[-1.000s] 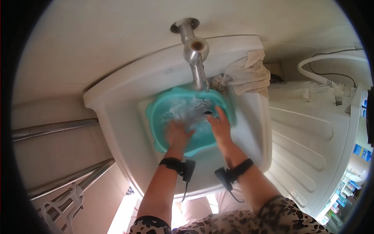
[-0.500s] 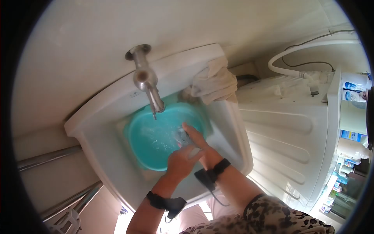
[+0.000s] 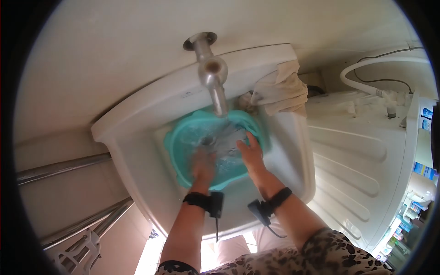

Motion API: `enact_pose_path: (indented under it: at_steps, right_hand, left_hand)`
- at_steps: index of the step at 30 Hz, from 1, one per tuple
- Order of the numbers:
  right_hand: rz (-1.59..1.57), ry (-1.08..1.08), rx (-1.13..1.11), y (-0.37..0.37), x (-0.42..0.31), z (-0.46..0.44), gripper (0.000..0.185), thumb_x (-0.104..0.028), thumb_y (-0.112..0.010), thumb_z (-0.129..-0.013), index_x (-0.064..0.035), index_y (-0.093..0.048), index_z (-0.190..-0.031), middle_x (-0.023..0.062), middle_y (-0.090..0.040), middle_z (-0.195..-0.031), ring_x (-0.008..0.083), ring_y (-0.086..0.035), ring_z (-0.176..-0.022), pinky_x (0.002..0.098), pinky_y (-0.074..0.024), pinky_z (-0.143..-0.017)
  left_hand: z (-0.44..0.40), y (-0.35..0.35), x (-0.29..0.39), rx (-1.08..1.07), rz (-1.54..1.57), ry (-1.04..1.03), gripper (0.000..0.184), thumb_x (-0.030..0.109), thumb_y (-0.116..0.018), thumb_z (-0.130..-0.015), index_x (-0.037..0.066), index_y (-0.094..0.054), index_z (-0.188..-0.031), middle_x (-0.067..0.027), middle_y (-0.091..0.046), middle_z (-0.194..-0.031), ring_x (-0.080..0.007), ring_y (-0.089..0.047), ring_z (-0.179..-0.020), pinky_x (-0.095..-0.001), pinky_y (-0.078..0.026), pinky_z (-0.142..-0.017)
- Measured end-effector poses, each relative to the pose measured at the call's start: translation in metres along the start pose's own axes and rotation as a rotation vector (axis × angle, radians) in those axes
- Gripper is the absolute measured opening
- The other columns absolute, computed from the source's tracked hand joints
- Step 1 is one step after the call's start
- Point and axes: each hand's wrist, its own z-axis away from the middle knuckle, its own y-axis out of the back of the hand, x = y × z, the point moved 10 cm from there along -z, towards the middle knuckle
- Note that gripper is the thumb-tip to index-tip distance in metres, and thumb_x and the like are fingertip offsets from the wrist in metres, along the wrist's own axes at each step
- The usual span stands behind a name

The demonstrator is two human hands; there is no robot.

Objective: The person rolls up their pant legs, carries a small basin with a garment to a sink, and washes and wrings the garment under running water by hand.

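A turquoise plastic basin (image 3: 178, 172) holding water sits in the white sink. In the water, a pale grey wet cloth (image 3: 233, 140) is spread out, partly under the surface. My right hand (image 3: 252, 155) grips the cloth's right edge between thumb and fingers, near the basin's right wall. On the left side of the basin, my left hand (image 3: 203, 166) is smeared by motion and close to the cloth's left part. Its fingers do not show clearly. Black straps with small boxes are on both wrists. The metal faucet (image 3: 219, 98) hangs over the basin's back rim.
A beige cloth (image 3: 284, 89) drapes over the back right corner of the sink (image 3: 288, 156). To the right stands a white ribbed appliance top (image 3: 353, 142) with a hose (image 3: 350, 73). Bottles (image 3: 426, 172) line the far right. Metal rails (image 3: 64, 168) run at the left.
My hands were close together at the basin's right side around the wet material. They are now apart, the left one further left, and the cloth is spread wider. The view has shifted.
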Motion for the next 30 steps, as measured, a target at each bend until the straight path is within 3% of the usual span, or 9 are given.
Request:
enact_pose_path:
  at_steps: [1, 4, 8, 10, 15, 18, 20, 25, 30]
  right_hand:
    - [-0.010, -0.060, 0.002, 0.000, 0.007, 0.004, 0.062, -0.029, -0.062, -0.081, -0.0066, -0.038, -0.134, 0.0155, -0.046, -0.129, 0.0253, -0.044, -0.117, 0.0334, -0.0377, -0.093]
    - [-0.003, 0.009, 0.126, 0.005, 0.015, 0.011, 0.064, -0.032, -0.061, -0.082, -0.0034, -0.037, -0.134, 0.0148, -0.049, -0.126, 0.0256, -0.050, -0.111, 0.0324, -0.0395, -0.092]
    - [-0.624, -0.472, -0.055, -0.026, 0.016, 0.024, 0.057, -0.040, -0.059, -0.084, -0.0034, -0.046, -0.126, 0.0120, -0.055, -0.114, 0.0243, -0.055, -0.100, 0.0330, -0.0453, -0.082]
    - [-1.051, -0.597, -0.297, -0.056, 0.024, 0.014, 0.052, -0.045, -0.055, -0.085, -0.0057, -0.051, -0.119, 0.0113, -0.055, -0.111, 0.0226, -0.054, -0.100, 0.0354, -0.0486, -0.072]
    - [-0.616, -0.169, -0.519, -0.040, -0.007, 0.005, 0.030, -0.035, -0.054, -0.088, -0.0091, -0.057, -0.102, 0.0102, -0.059, -0.089, 0.0209, -0.057, -0.071, 0.0333, -0.0494, -0.066]
    - [-1.010, -0.672, -0.209, -0.047, 0.000, 0.050, 0.030, -0.030, -0.055, -0.089, -0.0065, -0.056, -0.106, 0.0069, -0.059, -0.095, 0.0173, -0.058, -0.086, 0.0314, -0.0475, -0.072]
    - [-0.826, -0.358, -0.186, -0.047, -0.021, 0.055, 0.035, -0.032, -0.053, -0.089, -0.0030, -0.055, -0.108, 0.0086, -0.058, -0.101, 0.0179, -0.054, -0.093, 0.0333, -0.0452, -0.077]
    - [-0.270, -0.089, -0.038, -0.016, -0.024, 0.013, 0.034, -0.027, -0.057, -0.086, -0.0008, -0.057, -0.108, 0.0083, -0.058, -0.099, 0.0178, -0.053, -0.085, 0.0320, -0.0439, -0.075]
    - [-0.035, 0.154, 0.031, 0.017, -0.029, 0.032, 0.047, -0.023, -0.057, -0.084, -0.0030, -0.045, -0.124, 0.0189, -0.051, -0.120, 0.0276, -0.052, -0.107, 0.0357, -0.0431, -0.087]
  left_hand:
    - [0.005, -0.017, 0.024, -0.529, -0.030, 0.008, 0.056, 0.034, -0.050, -0.087, 0.008, -0.034, -0.134, -0.0149, -0.045, -0.131, -0.0320, -0.046, -0.116, -0.0478, -0.038, -0.096]
    - [-0.015, 0.004, 0.019, -0.548, 0.344, -0.013, 0.051, 0.032, -0.055, -0.084, 0.008, -0.044, -0.128, -0.0114, -0.047, -0.131, -0.0315, -0.045, -0.118, -0.0486, -0.037, -0.096]
    - [-0.002, 0.040, 0.056, -0.653, 0.966, 0.447, 0.034, 0.025, -0.063, -0.080, 0.006, -0.059, -0.107, -0.0090, -0.061, -0.105, -0.0287, -0.061, -0.076, -0.0353, -0.052, -0.073]
    - [0.016, 0.067, 0.110, -0.770, 1.185, 0.265, 0.034, 0.025, -0.065, -0.081, 0.005, -0.057, -0.108, -0.0032, -0.058, -0.079, -0.0063, -0.052, -0.063, -0.0218, -0.045, -0.045]
    - [0.031, 0.130, 0.166, -0.468, 0.641, -0.293, 0.027, 0.026, -0.066, -0.079, 0.015, -0.061, -0.104, -0.0065, -0.064, -0.088, -0.0239, -0.061, -0.067, -0.0313, -0.051, -0.057]
    - [0.018, 0.132, 0.155, 0.038, 0.034, -0.611, 0.026, 0.027, -0.062, -0.080, 0.015, -0.061, -0.103, -0.0103, -0.065, -0.086, -0.0304, -0.062, -0.073, -0.0362, -0.051, -0.064]
    - [-0.013, 0.095, 0.103, 0.067, 0.017, -0.512, 0.028, 0.029, -0.058, -0.081, 0.016, -0.059, -0.105, -0.0083, -0.064, -0.093, -0.0292, -0.062, -0.076, -0.0404, -0.050, -0.066]
    - [-0.008, 0.060, -0.017, -0.615, 0.704, 0.763, 0.040, 0.034, -0.057, -0.084, 0.009, -0.055, -0.116, -0.0153, -0.057, -0.114, -0.0291, -0.055, -0.104, -0.0381, -0.047, -0.083]
    - [-0.025, 0.093, 0.050, -0.282, -0.171, -0.021, 0.058, 0.036, -0.062, -0.080, 0.010, -0.044, -0.128, -0.0156, -0.040, -0.133, -0.0295, -0.033, -0.126, -0.0473, -0.029, -0.100]
